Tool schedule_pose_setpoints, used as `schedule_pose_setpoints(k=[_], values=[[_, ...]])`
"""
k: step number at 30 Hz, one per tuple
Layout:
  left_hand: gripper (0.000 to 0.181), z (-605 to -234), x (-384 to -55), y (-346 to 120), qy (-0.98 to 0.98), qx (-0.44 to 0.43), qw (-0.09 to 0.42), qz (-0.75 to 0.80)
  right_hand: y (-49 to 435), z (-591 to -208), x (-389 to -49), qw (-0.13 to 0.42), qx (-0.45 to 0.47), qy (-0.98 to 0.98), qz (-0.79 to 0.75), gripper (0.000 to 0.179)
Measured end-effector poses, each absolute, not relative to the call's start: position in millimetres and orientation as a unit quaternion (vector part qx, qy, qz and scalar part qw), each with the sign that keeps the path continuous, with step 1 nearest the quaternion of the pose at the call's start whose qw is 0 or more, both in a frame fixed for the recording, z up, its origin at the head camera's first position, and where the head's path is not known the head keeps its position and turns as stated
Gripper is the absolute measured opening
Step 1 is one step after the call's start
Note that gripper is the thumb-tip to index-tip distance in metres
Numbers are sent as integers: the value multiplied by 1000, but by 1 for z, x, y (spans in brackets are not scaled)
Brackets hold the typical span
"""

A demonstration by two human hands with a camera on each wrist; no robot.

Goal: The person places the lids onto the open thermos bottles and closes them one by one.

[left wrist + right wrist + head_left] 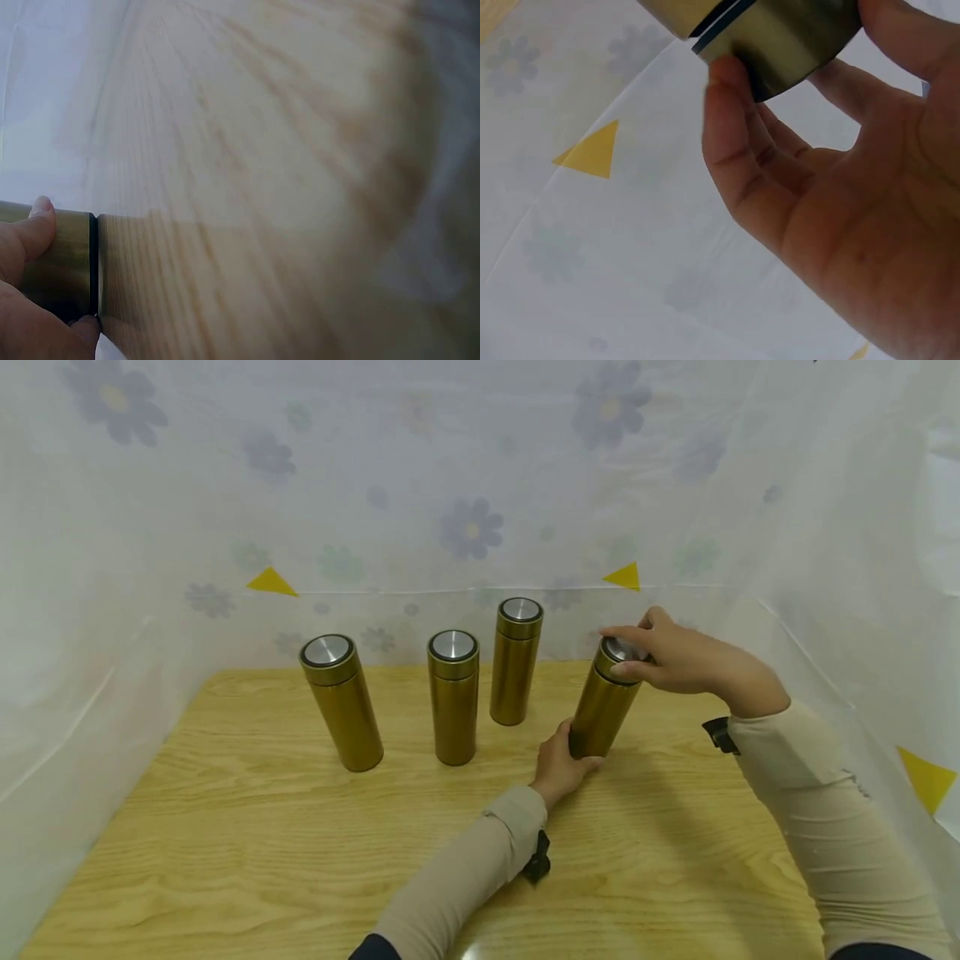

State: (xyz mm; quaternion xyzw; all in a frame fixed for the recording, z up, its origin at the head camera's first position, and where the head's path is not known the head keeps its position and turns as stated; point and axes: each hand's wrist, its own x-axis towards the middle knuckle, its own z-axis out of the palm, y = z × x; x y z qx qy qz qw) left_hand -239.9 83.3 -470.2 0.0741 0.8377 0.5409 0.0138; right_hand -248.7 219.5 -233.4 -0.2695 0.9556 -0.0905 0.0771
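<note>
The rightmost gold thermos bottle (606, 706) stands on the wooden table. My left hand (558, 768) grips it low down, thumb and fingers around the base. In the left wrist view, the left hand's fingers (37, 225) lie against the gold wall just above the dark bottom ring. Up top, my right hand (690, 660) holds the cap with its silver disc. From the right wrist view, the thumb and curled fingers (727, 112) sit around the gold cap (802, 37), and a dark seam shows between cap and body.
To the left stand three more capped gold thermos bottles: one at the far left (348, 718), one in the middle (455, 718) and one farther back (514, 677). A flowered white sheet (420, 468) with yellow triangles hangs behind the table (285, 852) and along its sides.
</note>
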Motion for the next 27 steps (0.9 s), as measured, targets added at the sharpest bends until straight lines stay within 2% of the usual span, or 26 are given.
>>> schedule_pose_setpoints(k=[9, 18, 23, 27], values=[[73, -470, -240, 83, 836, 77, 11, 543, 213, -241, -250, 8, -196, 978, -66, 72], [72, -468, -238, 81, 839, 77, 15, 539, 204, -255, -249, -81, -128, 986, -66, 72], [71, -467, -238, 80, 839, 78, 16, 538, 201, -258, -248, -97, -116, 986, -68, 71], [71, -468, -238, 79, 839, 75, 17, 538, 200, -259, -247, -88, -111, 988, -64, 69]])
